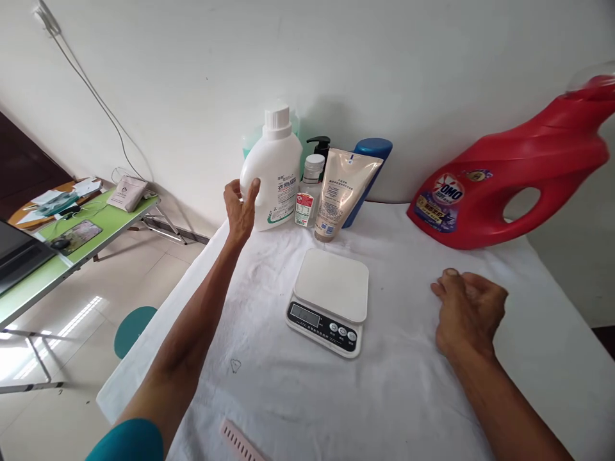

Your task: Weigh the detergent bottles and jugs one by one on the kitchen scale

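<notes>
White bottle (275, 173): upright at upper centre, left hand (241, 208) curled around its side.
Right hand (465, 310): loosely curled, empty, resting on cloth (408, 397).
Scale (328, 301): centre, display unreadable.
Red jug (504, 179): cap blurred, cut off at right edge.

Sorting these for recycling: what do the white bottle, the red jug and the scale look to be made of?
White bottle, gripped by the left hand: opaque plastic, satin sheen, ribbed screw cap. Red jug: glossy moulded plastic, judging by highlights and the built-in handle hole. Scale: white matte top, probably plastic; dark glossy front panel with buttons. Right hand rests on the cloth.
</notes>
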A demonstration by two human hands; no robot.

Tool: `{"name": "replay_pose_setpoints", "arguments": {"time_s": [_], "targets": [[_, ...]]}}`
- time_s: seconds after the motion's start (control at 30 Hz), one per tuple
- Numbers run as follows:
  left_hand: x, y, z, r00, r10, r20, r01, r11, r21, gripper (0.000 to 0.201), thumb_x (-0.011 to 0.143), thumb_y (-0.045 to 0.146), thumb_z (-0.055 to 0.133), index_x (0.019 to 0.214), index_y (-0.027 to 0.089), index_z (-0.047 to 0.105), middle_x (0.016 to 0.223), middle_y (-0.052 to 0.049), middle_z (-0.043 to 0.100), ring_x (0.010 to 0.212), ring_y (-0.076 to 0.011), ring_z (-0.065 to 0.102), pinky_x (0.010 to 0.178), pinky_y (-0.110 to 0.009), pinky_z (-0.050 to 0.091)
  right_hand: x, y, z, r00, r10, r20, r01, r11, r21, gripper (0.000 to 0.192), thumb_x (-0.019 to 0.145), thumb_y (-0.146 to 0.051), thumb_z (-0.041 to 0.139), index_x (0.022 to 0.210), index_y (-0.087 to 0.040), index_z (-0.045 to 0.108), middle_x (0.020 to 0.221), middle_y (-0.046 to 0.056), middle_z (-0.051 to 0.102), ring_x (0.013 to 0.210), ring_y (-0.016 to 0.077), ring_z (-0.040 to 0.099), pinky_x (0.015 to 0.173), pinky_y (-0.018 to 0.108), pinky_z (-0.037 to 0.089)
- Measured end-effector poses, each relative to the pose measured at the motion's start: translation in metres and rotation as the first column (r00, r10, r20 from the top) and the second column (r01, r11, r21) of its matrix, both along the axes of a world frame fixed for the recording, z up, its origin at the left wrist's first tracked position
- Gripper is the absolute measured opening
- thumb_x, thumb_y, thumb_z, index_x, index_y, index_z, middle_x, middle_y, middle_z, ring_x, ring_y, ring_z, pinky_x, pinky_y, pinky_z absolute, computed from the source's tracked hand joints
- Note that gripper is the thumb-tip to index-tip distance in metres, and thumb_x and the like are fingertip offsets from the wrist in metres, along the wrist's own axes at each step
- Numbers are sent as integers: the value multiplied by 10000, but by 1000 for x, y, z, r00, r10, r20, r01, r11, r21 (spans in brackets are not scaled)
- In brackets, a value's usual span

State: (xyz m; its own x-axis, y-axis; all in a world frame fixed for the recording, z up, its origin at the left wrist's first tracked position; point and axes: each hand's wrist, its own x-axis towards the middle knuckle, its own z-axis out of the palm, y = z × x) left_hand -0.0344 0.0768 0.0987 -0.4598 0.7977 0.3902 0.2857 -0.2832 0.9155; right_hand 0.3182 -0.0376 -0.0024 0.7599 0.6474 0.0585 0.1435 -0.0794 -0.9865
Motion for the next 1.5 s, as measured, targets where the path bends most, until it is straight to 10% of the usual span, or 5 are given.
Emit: {"name": "replay_pose_setpoints", "arguments": {"time_s": [0.27, 0.57, 0.87, 1.13, 1.5], "targets": [[7, 32, 14, 987, -104, 122, 104, 995, 2, 508, 713, 624, 848, 707, 199, 569, 678, 3, 545, 700, -152, 542, 611, -275, 426, -36, -23, -4, 998, -66, -18, 67, 998, 19, 482, 735, -592, 682, 1023, -286, 448, 1067, 46, 664, 1047, 296, 747, 1053, 520, 560], [-4, -13, 24, 981, 20, 193, -46, 991, 129, 456, 679, 567, 866, 696, 167, 647, 621, -1, 554, 621, -146, 555, 579, -301, 469, -39, -28, 3, 998, -6, 60, 9, 999, -42, 363, 854, -512, 627, 1076, -252, 504, 1079, 59, 696, 910, 260, 743, 953, 465, 562], [-35, -54, 47, 982, -70, 178, 56, 995, 80, 690, 631, 698, 844, 577, 242, 329, 532, 68, 232, 472, -84, 255, 441, -286, 235, -41, -25, 7, 995, 16, 99, -10, 998, -62, 339, 900, -526, 612, 1051, -246, 496, 1076, 47, 642, 915, 241, 678, 915, 457, 539], [13, -82, 64, 949, -198, 245, 203, 979, 8, 706, 744, 818, 714, 630, 252, 308, 596, 41, 200, 509, -108, 290, 459, -290, 253, -39, -24, 6, 997, 19, 72, -15, 998, -57, 282, 938, -480, 590, 1056, -243, 492, 1073, 48, 635, 886, 237, 680, 907, 458, 529], [71, -87, 46, 795, -499, 344, 505, 860, 80, 655, 600, 625, 902, 583, 221, 386, 549, 79, 237, 485, -51, 214, 438, -258, 218, -34, -24, 7, 998, 52, 22, -52, 999, -16, 385, 914, -576, 573, 1056, -227, 496, 1068, 75, 660, 859, 236, 685, 871, 427, 520]]}}
